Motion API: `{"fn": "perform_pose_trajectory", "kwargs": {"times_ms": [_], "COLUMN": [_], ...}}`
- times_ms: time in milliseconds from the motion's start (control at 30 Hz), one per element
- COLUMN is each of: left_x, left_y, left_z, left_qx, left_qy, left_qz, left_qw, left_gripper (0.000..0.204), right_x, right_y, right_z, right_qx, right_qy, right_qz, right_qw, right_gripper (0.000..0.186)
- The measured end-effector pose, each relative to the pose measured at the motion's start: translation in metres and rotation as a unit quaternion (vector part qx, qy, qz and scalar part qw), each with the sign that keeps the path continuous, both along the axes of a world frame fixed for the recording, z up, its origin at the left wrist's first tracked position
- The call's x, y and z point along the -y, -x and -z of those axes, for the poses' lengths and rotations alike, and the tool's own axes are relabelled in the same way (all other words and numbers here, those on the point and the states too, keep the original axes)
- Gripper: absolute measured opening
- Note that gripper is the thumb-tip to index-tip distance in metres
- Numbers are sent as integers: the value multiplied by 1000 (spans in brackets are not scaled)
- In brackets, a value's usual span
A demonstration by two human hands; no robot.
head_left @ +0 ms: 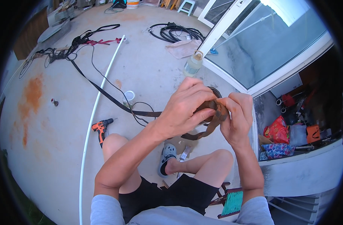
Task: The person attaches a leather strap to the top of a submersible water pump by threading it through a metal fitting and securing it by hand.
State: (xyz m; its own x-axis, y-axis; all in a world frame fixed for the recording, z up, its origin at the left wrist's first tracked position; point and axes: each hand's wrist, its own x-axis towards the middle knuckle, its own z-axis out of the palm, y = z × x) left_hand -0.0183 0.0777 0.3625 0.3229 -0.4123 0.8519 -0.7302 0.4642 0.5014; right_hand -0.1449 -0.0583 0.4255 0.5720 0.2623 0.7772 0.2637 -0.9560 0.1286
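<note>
Both the left hand (pixel 186 108) and right hand (pixel 237 118) pinch a brown strap (pixel 212 122) tight; it looks limp, light, easily twisted; best gripped near the fold.

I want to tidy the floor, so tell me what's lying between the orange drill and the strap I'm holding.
In the head view, the bent left knee sits between the orange drill and the strap in both hands; thin black cable loops just above.
</note>
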Motion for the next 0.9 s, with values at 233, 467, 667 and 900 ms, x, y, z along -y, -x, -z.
{"fn": "perform_pose_trajectory", "kwargs": {"times_ms": [233, 467, 667, 900], "left_x": [6, -1, -8, -19], "left_y": [5, -11, -11, -9], "left_z": [2, 0, -3, -4], "left_qx": [-52, 42, 72, 98], "left_qy": [49, 24, 31, 24], "left_qz": [33, 11, -8, -39], "left_qw": [997, 999, 997, 994], "left_gripper": [34, 40, 41, 42], "right_x": [10, -8, -4, -4], "right_y": [0, -3, 14, 31], "right_z": [-18, -61, -37, 13], "right_qx": [-111, -361, -138, -15], "right_qy": [-87, -137, 143, 11], "right_qz": [-31, -42, -31, -1], "right_qw": [990, 922, 979, 1000], "right_gripper": [30, 23, 35, 44]}}
